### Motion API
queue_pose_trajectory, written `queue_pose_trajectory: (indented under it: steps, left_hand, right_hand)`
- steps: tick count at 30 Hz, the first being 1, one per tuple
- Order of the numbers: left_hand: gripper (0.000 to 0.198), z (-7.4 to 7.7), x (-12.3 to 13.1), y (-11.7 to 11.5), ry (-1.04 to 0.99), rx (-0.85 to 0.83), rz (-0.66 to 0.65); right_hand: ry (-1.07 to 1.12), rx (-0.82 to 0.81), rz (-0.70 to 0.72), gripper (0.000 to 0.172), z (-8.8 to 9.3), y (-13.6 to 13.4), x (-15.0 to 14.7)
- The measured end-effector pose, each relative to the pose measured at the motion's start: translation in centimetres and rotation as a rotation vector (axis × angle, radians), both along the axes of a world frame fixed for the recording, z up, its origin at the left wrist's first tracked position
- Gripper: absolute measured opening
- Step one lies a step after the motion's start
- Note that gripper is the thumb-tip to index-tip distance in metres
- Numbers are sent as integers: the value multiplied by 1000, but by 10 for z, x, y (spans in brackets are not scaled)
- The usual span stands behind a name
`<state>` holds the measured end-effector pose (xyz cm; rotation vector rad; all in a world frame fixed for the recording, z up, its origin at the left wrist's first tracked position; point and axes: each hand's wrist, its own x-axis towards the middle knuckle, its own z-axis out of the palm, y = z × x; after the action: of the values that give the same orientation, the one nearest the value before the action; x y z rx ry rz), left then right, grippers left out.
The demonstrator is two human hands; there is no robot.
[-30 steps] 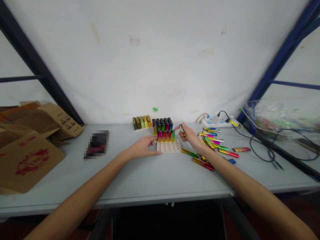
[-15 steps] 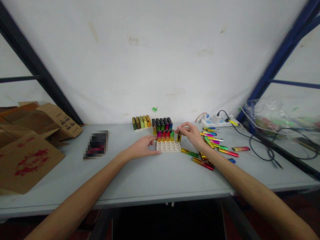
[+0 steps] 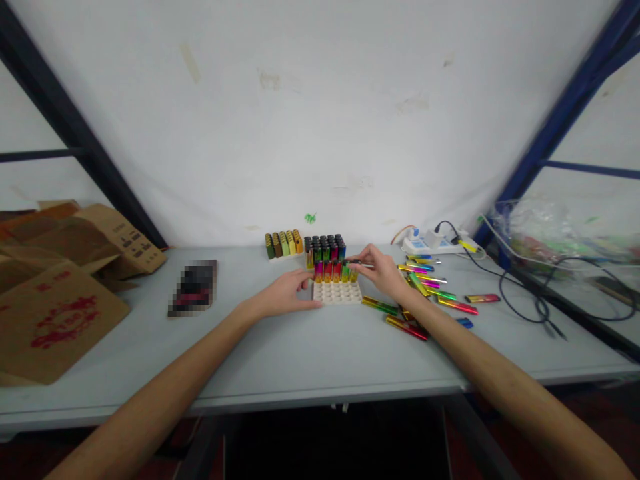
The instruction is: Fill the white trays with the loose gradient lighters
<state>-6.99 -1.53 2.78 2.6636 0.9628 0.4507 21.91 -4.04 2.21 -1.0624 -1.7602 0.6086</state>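
Observation:
A white tray with round holes lies on the table in front of me, with a row of shiny coloured lighters standing along its far edge. My left hand rests against the tray's left side, fingers curled on its edge. My right hand pinches a lighter upright at the right end of that row.
Several loose coloured lighters lie right of the tray. Behind stand a full black-topped tray and a row of yellow-green lighters. A power strip with cables sits far right, cardboard boxes left, a dark blurred object between.
My right hand carried a lighter from right of the tray leftward and stood it at the right end of the row. The left hand stayed on the tray.

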Motion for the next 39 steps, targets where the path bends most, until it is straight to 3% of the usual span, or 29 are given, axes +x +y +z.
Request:
queue_pose_trajectory:
  steps: [6, 16, 19, 24, 29, 35, 39]
  left_hand:
    - [56, -2, 0, 1, 2, 5, 2]
    - [57, -2, -1, 2, 4, 0, 5]
    - [57, -3, -2, 2, 4, -6, 11]
    - [58, -3, -1, 3, 10, 0, 5]
    - [55, -1, 0, 0, 18, -2, 20]
    - [56, 0, 0, -1, 13, -11, 19]
    - [58, -2, 0, 2, 15, -3, 8]
  right_hand:
    - [-237, 5, -8, 36, 4, 5, 8]
    - [-438, -1, 58, 39, 7, 9, 18]
    - [-555, -85, 83, 47, 20, 1, 27]
    - [-796, -309, 168, 47, 46, -20, 38]
    - [-946, -435, 241, 30, 48, -26, 34]
    - [-904, -257, 108, 30, 44, -17, 35]
    - [-658, -181, 47, 35, 49, -14, 36]
